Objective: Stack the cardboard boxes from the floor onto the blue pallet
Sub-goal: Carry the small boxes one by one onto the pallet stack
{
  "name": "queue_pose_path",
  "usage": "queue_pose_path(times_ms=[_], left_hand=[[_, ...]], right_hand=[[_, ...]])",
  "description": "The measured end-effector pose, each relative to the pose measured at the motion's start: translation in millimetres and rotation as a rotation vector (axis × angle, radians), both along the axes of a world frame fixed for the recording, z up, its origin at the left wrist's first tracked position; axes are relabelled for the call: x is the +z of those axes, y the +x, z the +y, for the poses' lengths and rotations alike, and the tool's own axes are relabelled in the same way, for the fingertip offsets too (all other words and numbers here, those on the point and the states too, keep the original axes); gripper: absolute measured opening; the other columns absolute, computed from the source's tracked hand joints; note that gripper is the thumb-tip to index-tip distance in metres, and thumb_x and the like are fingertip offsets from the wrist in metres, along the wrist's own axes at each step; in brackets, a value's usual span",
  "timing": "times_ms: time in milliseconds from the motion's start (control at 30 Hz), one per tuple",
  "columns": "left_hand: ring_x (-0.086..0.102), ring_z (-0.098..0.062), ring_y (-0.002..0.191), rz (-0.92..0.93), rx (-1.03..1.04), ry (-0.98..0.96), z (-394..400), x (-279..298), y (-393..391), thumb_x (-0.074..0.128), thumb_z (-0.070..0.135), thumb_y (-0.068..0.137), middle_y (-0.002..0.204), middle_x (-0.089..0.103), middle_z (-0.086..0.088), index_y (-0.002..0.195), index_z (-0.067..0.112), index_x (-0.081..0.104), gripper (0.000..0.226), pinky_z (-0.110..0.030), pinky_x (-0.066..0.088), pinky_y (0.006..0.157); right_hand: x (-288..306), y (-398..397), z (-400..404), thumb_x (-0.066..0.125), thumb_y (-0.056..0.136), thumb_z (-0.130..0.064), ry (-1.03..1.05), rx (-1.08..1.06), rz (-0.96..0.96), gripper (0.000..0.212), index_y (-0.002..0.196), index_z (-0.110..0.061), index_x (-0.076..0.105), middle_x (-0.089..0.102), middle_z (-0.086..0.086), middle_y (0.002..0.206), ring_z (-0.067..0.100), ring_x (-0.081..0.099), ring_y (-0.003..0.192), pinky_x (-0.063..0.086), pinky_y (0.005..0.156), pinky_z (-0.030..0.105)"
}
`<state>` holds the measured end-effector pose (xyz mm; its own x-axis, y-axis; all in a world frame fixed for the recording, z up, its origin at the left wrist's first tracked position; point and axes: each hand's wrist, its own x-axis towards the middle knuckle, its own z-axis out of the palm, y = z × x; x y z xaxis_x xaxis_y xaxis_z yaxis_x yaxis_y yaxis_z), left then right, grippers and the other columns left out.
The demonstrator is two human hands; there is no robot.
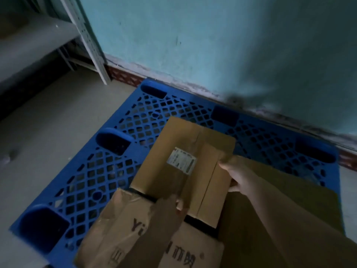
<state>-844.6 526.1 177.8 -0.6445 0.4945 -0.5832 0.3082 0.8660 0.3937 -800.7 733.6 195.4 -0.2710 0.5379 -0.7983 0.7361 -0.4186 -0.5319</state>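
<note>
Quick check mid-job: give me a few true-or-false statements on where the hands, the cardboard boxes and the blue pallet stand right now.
1. Both hands grip the brown cardboard box with the white shipping label. True: the left hand is at its near edge, the right hand at its right edge.
2. The blue plastic lattice pallet sits in the middle of the room, far from any wall. False: its far edge lies along the teal wall.
3. The labelled box is over the pallet. True.
4. The crumpled cardboard box with dark printed lettering lies beyond the labelled box, by the wall. False: it lies nearer the camera, at the pallet's near edge.
5. The pallet is fully covered. False: most of its lattice shows.
</note>
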Motion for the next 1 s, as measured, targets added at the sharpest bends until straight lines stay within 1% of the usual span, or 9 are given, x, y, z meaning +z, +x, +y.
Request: queue_pose_path(times_ms=[67,200,300,400,500,600,700,800,1000], left_hand=[[0.048,-0.017,0.107,0.227,-0.190,-0.063,-4,-12,-4,0.048,0.055,0.084,0.107,0.054,0.005,0.100,0.027,0.057,0.034,-0.031,0.041,0.086],[0.040,-0.018,0.115,0.190,-0.156,0.066,-13,-5,-17,0.051,0.052,0.082,0.112,0.048,0.005,0.104,0.032,0.062,0.032,-0.035,0.034,0.094],[0.037,-0.016,0.124,0.169,0.140,0.249,-37,24,-31,0.053,0.050,0.082,0.124,0.047,0.012,0.117,0.039,0.055,0.037,-0.037,0.028,0.104],[0.046,-0.013,0.117,0.251,0.473,0.559,-84,67,-48,0.061,0.038,0.083,0.118,0.047,0.017,0.124,0.036,0.052,0.042,-0.031,0.038,0.098],[0.049,0.003,0.105,0.372,0.771,0.854,-160,114,-52,0.063,0.031,0.083,0.111,0.049,0.025,0.118,0.044,0.049,0.039,-0.011,0.043,0.077],[0.054,0.005,0.100,0.494,0.989,1.036,-241,146,-38,0.064,0.024,0.082,0.108,0.055,0.020,0.104,0.052,0.051,0.037,-0.001,0.044,0.066],[0.055,0.004,0.100,0.582,1.129,1.041,-310,157,-14,0.063,0.014,0.084,0.107,0.056,0.018,0.101,0.052,0.051,0.044,-0.010,0.046,0.073],[0.053,-0.010,0.110,0.587,1.255,0.996,-367,144,18,0.063,0.014,0.084,0.110,0.055,0.016,0.109,0.043,0.050,0.040,-0.022,0.043,0.085],[0.051,-0.017,0.114,0.529,1.566,0.895,-482,82,115,0.064,0.017,0.083,0.123,0.052,0.002,0.118,0.035,0.049,0.043,-0.028,0.043,0.088]], right_hand=[[-21,1,-2,0.059,0.087,-0.037,0.036,0.022,-0.087,0.075,0.146,-0.016,0.019,0.035,0.015,0.146,0.035,0.038,0.129,0.044,0.092,0.046],[-25,-7,-5,0.058,0.088,-0.019,0.371,0.208,-0.108,0.053,0.131,0.007,0.041,0.042,0.027,0.138,0.041,0.043,0.124,0.039,0.101,0.049],[2,-17,-22,0.071,0.078,-0.030,0.573,0.220,-0.074,0.093,0.147,-0.013,0.011,0.012,0.009,0.156,0.029,0.019,0.141,0.029,0.111,0.046],[42,-36,-65,0.075,0.072,-0.036,0.690,0.320,0.271,0.093,0.145,-0.026,0.018,0.020,0.002,0.152,0.019,0.028,0.134,0.038,0.102,0.038],[81,-69,-141,0.076,0.071,-0.036,0.609,0.585,0.538,0.082,0.138,-0.029,0.029,0.031,-0.006,0.143,0.006,0.031,0.121,0.030,0.093,0.026],[112,-92,-239,0.074,0.073,-0.036,0.308,0.830,0.767,0.074,0.135,-0.032,0.033,0.033,-0.016,0.137,-0.002,0.030,0.122,0.027,0.098,0.024],[124,-97,-337,0.075,0.072,-0.036,0.081,0.999,0.880,0.072,0.132,-0.034,0.036,0.036,-0.016,0.137,0.001,0.034,0.128,0.030,0.103,0.026],[111,-82,-419,0.077,0.071,-0.032,-0.032,1.085,0.921,0.073,0.132,-0.031,0.038,0.039,-0.010,0.140,0.003,0.037,0.128,0.031,0.104,0.026],[41,-15,-541,0.079,0.062,-0.040,-0.154,1.336,0.806,0.083,0.132,-0.033,0.035,0.036,-0.006,0.146,0.009,0.033,0.132,0.028,0.106,0.033]])
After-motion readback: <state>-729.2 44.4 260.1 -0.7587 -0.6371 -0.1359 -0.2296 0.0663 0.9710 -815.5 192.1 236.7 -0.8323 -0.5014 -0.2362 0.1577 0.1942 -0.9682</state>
